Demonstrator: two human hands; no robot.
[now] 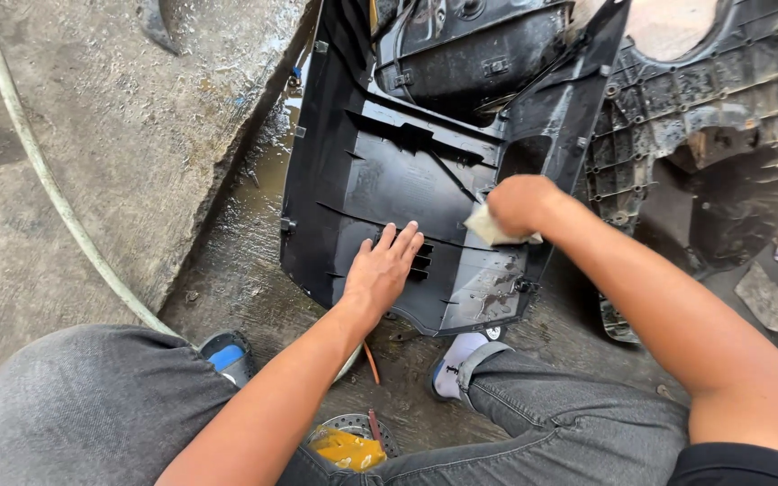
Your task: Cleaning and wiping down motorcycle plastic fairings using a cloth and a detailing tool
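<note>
A large black plastic panel (389,193), ribbed and moulded with sharp ridges and a small slotted vent, lies inner face up on the ground at the centre of the view, its surface wet and glossy. The left hand (380,270) rests flat on it near the lower edge, fingers spread and holding nothing, palm pressing beside the vent. At about two o'clock from that hand, the right hand (520,205) is closed around a pale, crumpled cloth (490,229), which touches the panel's right flank.

At twelve o'clock a second black moulded shell (470,54) stands against the panel's upper end, dull and grimy. At three o'clock lies another dark plastic piece (677,117) with a gridded underside and round opening.

The ground is rough grey concrete (119,135), with a shallow muddy puddle (272,171) along the panel's left edge. A pale hose (56,198) curves across at nine o'clock. At six o'clock, between the person's grey-trousered knees, sits a small yellow sponge (346,448) in a round dish.
</note>
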